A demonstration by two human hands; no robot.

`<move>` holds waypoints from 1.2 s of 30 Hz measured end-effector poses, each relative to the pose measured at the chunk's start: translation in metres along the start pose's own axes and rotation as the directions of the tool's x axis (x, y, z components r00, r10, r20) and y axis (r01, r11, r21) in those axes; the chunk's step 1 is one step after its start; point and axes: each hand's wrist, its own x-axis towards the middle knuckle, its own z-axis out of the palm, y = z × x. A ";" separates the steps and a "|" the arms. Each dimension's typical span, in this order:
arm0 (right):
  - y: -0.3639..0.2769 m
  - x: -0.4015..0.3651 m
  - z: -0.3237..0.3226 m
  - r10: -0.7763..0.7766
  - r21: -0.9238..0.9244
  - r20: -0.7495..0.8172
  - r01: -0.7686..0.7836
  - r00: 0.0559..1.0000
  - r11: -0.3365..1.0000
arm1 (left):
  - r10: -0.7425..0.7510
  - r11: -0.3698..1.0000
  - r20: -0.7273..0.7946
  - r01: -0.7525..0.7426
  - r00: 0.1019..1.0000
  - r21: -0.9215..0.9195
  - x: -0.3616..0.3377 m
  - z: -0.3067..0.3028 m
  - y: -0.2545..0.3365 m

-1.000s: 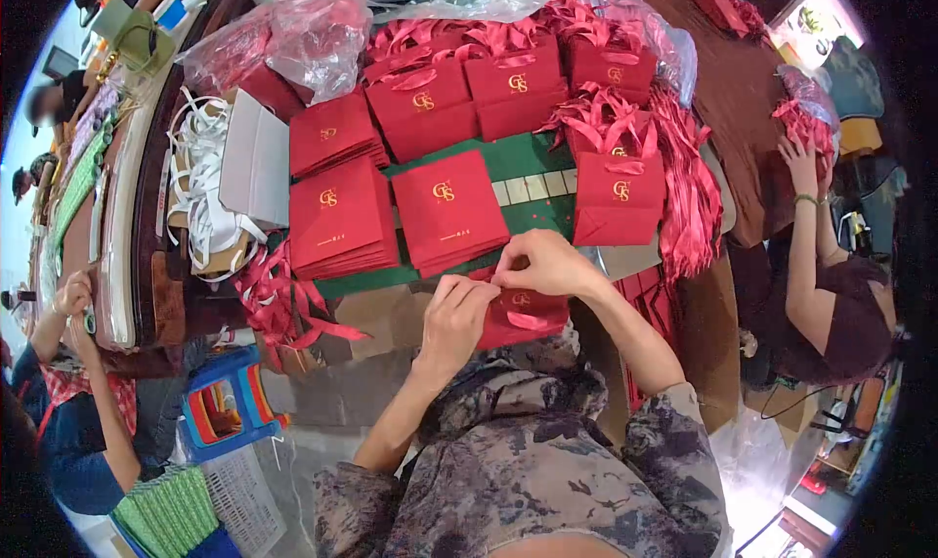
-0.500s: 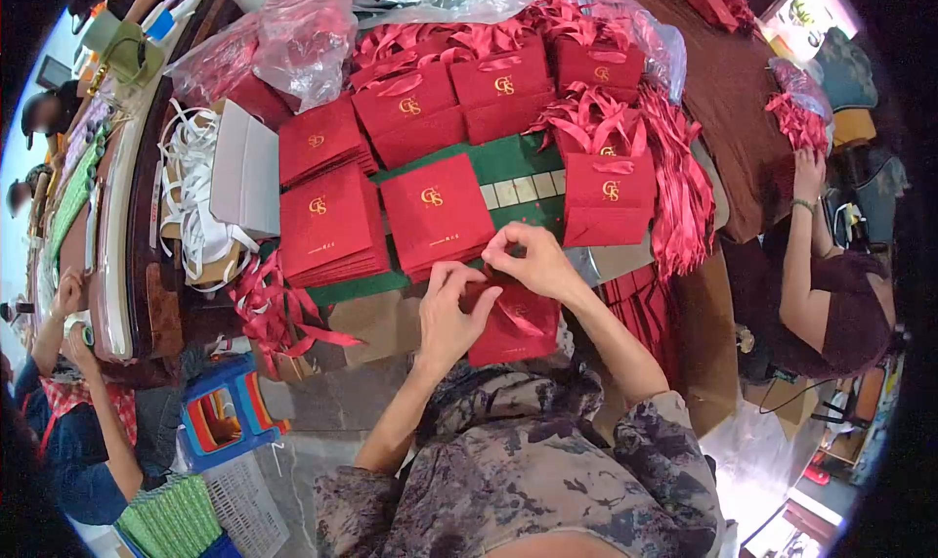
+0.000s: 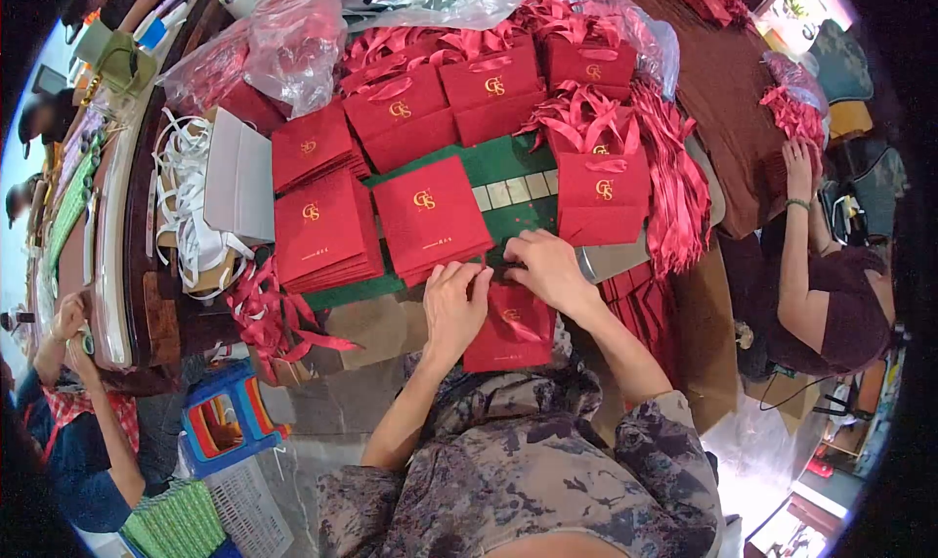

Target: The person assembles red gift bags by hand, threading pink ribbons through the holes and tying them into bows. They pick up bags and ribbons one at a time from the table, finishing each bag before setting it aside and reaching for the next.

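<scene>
A red paper bag (image 3: pixel 508 348) with a gold logo and a red ribbon handle (image 3: pixel 523 325) sits against my lap at the table's front edge. My left hand (image 3: pixel 454 309) is at its upper left corner, fingers curled and closed on the rim. At the upper right, my right hand (image 3: pixel 552 273) bends over the rim, with fingers and thumb drawn together; the fingertips are partly hidden. Just beyond my hands lies a stack of flat red bags (image 3: pixel 435 211), with a second stack (image 3: pixel 327 231) left of it. A standing red bag (image 3: pixel 603 196) is to the right.
Several finished-looking bags with ribbon handles (image 3: pixel 493 84) stand at the back. Loose red ribbons hang at the right (image 3: pixel 674 196) and left (image 3: pixel 274 314). A box (image 3: pixel 239 177) holds white straps. Co-workers sit at the right (image 3: pixel 831 304) and left (image 3: pixel 88 411).
Both hands have moved apart slightly at the bag's rim, and the right hand has turned knuckles-up. The bag has shifted a little down and left, showing more of its front.
</scene>
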 end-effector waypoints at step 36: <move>-0.010 0.006 0.001 0.339 0.812 -0.017 -0.185 0.940 0.553 | -0.044 0.944 0.046 0.057 0.998 -0.326 0.000 -0.012 0.021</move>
